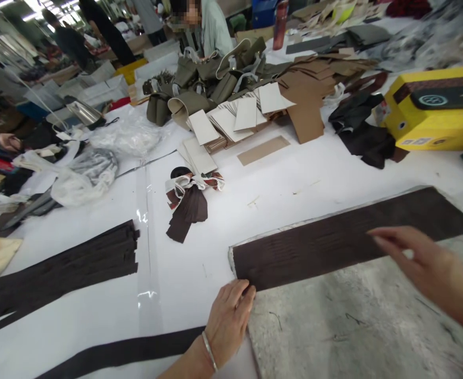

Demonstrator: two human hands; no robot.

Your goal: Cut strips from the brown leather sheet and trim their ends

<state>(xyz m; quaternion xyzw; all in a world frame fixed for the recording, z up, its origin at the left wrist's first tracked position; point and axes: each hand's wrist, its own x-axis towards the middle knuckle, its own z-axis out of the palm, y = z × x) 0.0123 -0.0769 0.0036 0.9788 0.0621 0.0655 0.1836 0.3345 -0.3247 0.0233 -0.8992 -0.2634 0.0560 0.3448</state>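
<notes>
The left hand [231, 316], its grip unclear, touches the near left corner of a long flat dark-brown strip [326, 242]. The right hand [432, 266], fingertips pinched, is farther right.

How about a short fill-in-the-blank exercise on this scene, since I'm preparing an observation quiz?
1. The hand with the bracelet is the person's ____ one.
2. From the wearer's view, the wide dark strip lies to the ____ of the tied bundle.
3. The tabletop around that bundle is ____ in colour.
4. The bulky object at the picture's right edge, with a black panel on it, is mainly ____.

Missing words: left; right; white; yellow.
</notes>
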